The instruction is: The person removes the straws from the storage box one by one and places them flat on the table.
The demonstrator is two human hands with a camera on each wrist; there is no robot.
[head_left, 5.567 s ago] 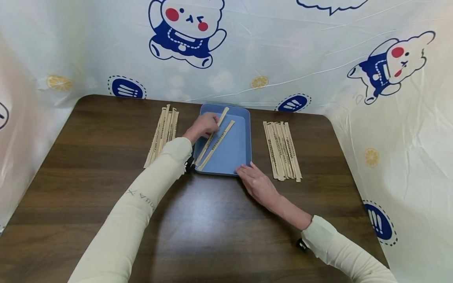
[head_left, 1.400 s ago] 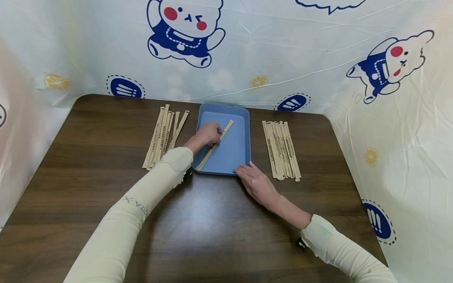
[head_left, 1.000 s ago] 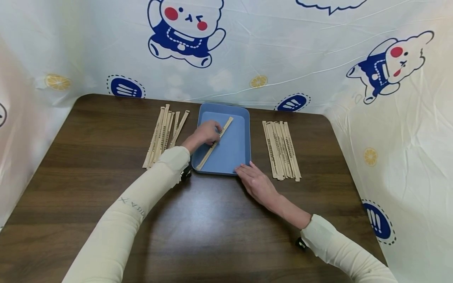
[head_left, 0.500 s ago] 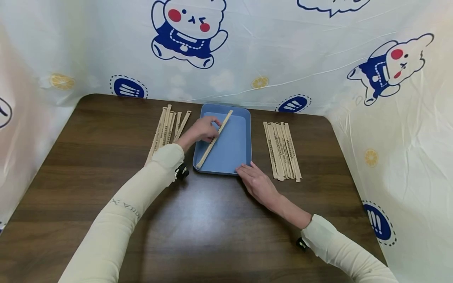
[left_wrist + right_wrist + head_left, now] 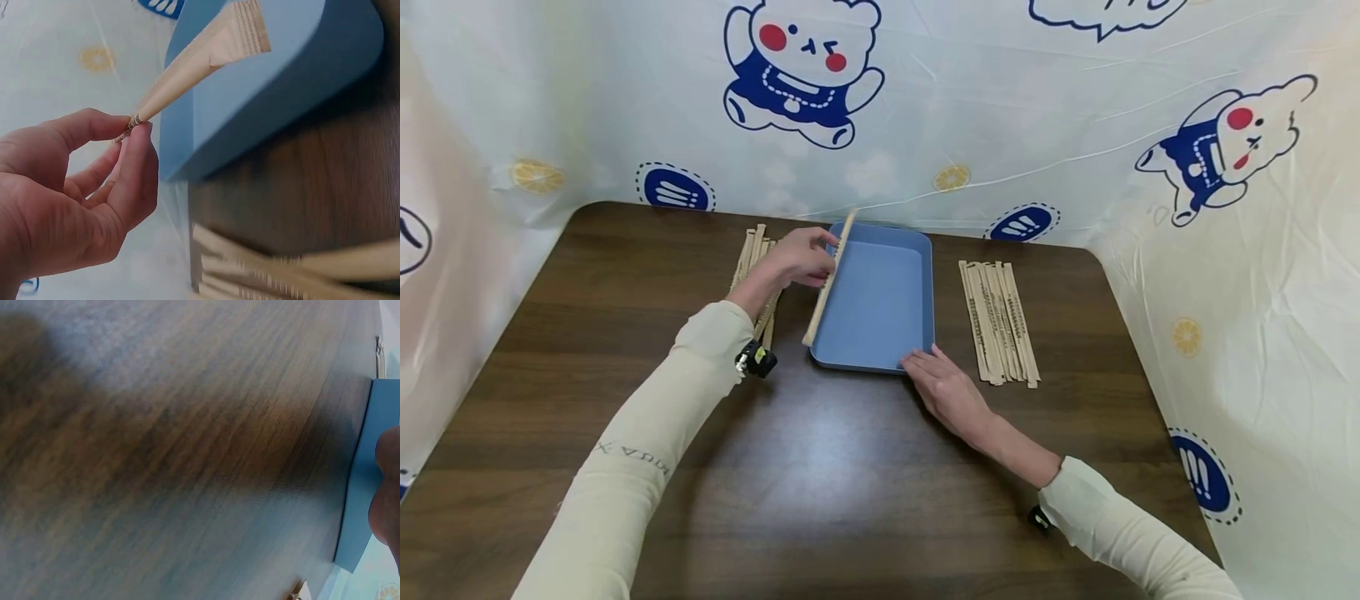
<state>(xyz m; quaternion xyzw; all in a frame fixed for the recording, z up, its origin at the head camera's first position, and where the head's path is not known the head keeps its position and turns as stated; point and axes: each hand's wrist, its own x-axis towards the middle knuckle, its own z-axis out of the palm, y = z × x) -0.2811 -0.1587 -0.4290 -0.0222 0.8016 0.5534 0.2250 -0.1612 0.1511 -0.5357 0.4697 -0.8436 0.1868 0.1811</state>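
Observation:
My left hand (image 5: 800, 255) pinches a slim paper-wrapped straw (image 5: 190, 72) between thumb and fingertips. The wrapper has a crimped flat end and small dark print near the grip. In the head view, this straw slants over the left wall of a blue tray (image 5: 880, 304), whose floor shows bare. My right hand (image 5: 947, 387) rests with extended fingers at the tray's near right corner. Its fingers (image 5: 387, 512) overlap the tray wall in the right wrist view. Left of the tray lies a bundle of similar straws (image 5: 748, 250), partly hidden by my left hand and wrist.
A second bundle of wrapped straws (image 5: 1000, 321) lies right of the tray, side by side. The dark wooden table (image 5: 820, 500) ends at the back against a printed cloth (image 5: 910, 108), which also hangs along the sides.
Two straws lay in the tray; one now lies on the left bundle. My left hand has lifted the other and carried it left to the tray's left wall. The right hand has stayed put.

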